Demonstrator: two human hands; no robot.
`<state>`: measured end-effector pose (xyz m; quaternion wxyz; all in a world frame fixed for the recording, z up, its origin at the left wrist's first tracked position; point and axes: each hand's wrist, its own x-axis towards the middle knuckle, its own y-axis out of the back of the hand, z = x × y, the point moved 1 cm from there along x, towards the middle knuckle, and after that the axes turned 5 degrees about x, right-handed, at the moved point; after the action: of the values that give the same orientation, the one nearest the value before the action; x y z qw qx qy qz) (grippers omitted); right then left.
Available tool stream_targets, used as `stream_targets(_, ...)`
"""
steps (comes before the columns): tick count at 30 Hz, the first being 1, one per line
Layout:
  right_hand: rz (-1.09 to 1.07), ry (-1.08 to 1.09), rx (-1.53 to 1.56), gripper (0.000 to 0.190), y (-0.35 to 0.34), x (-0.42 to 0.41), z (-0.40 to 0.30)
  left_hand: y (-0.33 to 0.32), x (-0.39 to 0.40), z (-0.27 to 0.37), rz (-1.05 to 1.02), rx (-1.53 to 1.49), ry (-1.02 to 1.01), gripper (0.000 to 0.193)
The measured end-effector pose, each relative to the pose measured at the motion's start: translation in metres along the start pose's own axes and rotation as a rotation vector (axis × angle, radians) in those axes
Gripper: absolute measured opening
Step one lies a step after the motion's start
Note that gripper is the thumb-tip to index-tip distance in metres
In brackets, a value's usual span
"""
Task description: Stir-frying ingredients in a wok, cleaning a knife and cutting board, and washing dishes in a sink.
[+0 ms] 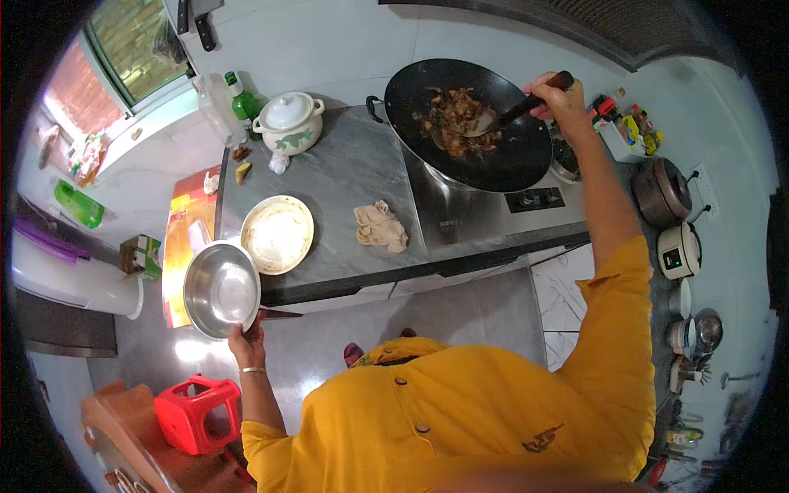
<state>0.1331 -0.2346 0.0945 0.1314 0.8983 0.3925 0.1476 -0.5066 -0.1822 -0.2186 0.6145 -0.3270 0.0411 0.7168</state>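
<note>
My right hand grips the dark handle of a spatula, whose metal blade rests among browned pieces of food in a black wok. The wok sits on a steel gas stove. At the left, my left hand holds a stainless steel bowl by its rim. No food shows inside the bowl. Just beside it on the grey counter is a pale enamel dish with brown smears. A crumpled tan cloth lies between that dish and the stove.
A lidded white pot and a green bottle stand at the back left. Knives hang on the wall above. Cookers line the right-hand counter. Near my left arm is a red plastic stool.
</note>
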Motion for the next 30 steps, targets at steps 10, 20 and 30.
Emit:
stream_targets(10, -0.835, 0.785, -1.199, 0.058, -0.067, -0.142, 0.035, 0.001, 0.013, -0.006, 0.151, -0.112, -0.004, 0.024)
stream_targets(20, -0.830, 0.477, -0.837, 0.036, -0.221, -0.184, 0.058, 0.029, -0.021, 0.008, 0.121, -0.181, -0.056, 0.012)
stream_targets(30, -0.464, 0.319, -0.858, 0.042, -0.319, -0.168, 0.171, 0.076, -0.060, 0.007, 0.149, -0.188, -0.046, 0.012)
